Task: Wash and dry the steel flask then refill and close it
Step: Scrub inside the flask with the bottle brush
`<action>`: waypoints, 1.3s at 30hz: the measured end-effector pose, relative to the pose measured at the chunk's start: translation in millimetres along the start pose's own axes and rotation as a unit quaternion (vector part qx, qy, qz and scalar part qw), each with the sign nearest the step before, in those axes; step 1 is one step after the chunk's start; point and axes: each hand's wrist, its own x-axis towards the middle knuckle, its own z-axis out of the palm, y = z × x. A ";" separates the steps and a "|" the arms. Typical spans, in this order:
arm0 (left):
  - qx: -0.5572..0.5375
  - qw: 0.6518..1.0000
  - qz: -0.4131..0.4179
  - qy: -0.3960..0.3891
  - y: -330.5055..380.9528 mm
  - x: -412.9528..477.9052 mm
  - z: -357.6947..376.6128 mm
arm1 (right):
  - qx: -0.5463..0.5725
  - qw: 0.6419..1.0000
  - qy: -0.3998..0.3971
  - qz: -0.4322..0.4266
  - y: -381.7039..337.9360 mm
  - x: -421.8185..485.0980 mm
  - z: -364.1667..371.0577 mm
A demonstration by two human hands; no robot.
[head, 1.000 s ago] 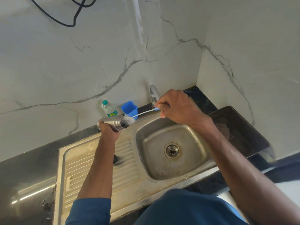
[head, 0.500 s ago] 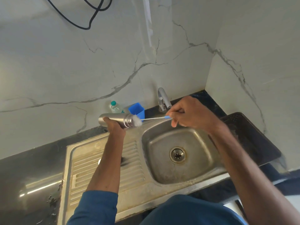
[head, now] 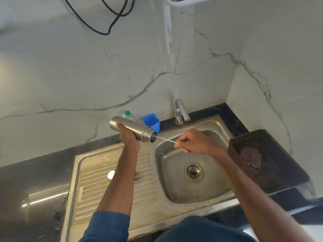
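The steel flask (head: 134, 129) is held up over the far left edge of the sink (head: 167, 173), lying nearly level with its open, threaded mouth pointing right. The left hand (head: 128, 137) is wrapped round its body from below. The right hand (head: 195, 141) pinches the end of a thin brush handle (head: 166, 139), which runs straight into the flask's mouth; the brush head is hidden inside. This looks like the scrubbing part of the wash, so the task is in its early stretch. No water shows at the tap (head: 180, 110), and rinsing, drying, refilling and closing are all left to do. The flask has no cap on. A small pale round thing (head: 111, 174) on the drainboard (head: 90, 186), near the left forearm, may be the cap, though I cannot tell. A checked cloth (head: 250, 161) lies in the dark basket (head: 283, 177) to the right of the sink, a likely choice for drying. A blue cup (head: 152, 122) and a small plastic bottle (head: 128, 115) stand on the worktop (head: 26, 180) against the far wall, just behind the flask.
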 end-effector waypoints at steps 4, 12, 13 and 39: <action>0.014 0.999 0.016 0.035 25.7 9.4 -9.1 | 0.114 0.992 -0.051 0.018 32.6 -9.0 -15.2; -0.011 0.997 0.055 0.058 62.1 23.4 -19.2 | 0.167 0.985 0.041 0.014 65.2 -2.0 -16.9; -0.006 0.996 0.062 0.061 65.1 24.3 -20.2 | 0.173 0.984 0.047 0.022 68.2 -1.0 -15.7; 0.125 0.981 -0.018 -0.149 18.0 3.4 -41.0 | 0.295 0.951 0.054 0.072 87.0 2.0 1.3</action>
